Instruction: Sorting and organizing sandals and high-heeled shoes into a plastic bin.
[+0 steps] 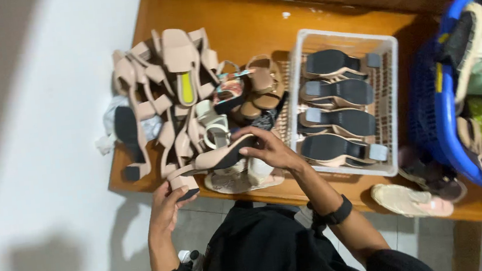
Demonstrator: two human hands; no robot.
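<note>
Both hands are on one beige block-heeled sandal (211, 162) at the near edge of the wooden bench (254, 28). The left hand (168, 207) grips its heel end, and the right hand (268, 147) closes over its toe end. Just right of it, a white basket (390, 80) already holds four sandals (335, 106) in a row. Left of the basket, a loose pile of sandals (172, 89) remains unsorted.

packages: crumpled clear plastic bag (111, 125) at desk's (254, 28) left edge, against white wall, half under beige shoes | labels: narrow yellow-green insole sticker (187, 88) inside top beige shoe of pile, long oval | signs: none seen | screens: none seen
</note>
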